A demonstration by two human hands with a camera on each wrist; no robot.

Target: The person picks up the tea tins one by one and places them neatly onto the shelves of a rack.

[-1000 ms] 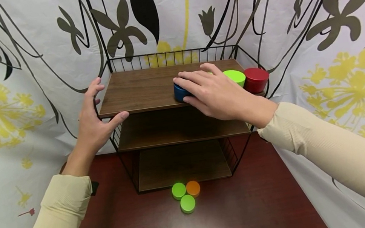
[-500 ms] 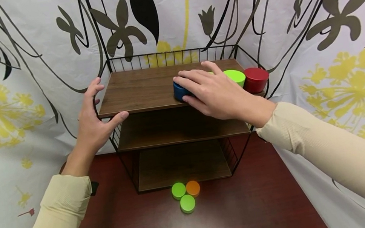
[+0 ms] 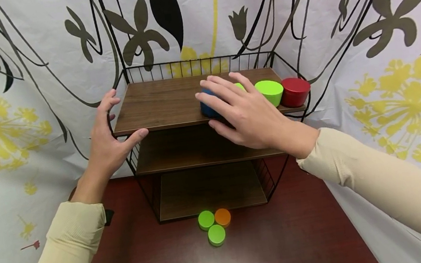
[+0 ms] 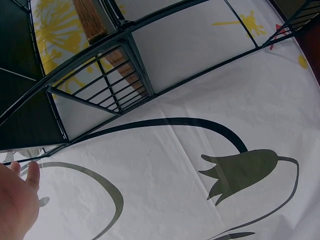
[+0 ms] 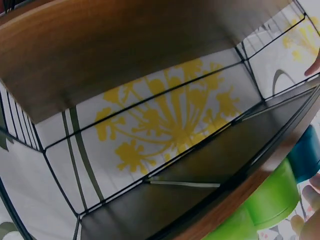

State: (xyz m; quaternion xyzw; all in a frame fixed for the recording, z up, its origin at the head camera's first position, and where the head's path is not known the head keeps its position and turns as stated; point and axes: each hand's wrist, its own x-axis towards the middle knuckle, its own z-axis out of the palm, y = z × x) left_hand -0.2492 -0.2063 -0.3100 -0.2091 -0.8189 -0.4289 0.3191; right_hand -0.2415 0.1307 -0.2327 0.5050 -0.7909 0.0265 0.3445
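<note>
Fingers spread, the right-hand grip [image 3: 246, 116] is over a blue cylindrical container [image 3: 208, 110] on the brown wood-grain top shelf [image 3: 163, 102], the left-hand grip [image 3: 109, 141], thumb and fingers apart, at that shelf's left end.

**Readable text: none**

No legible lettering, labels, brands, numbers or signs in the head view or either wrist view.
</note>
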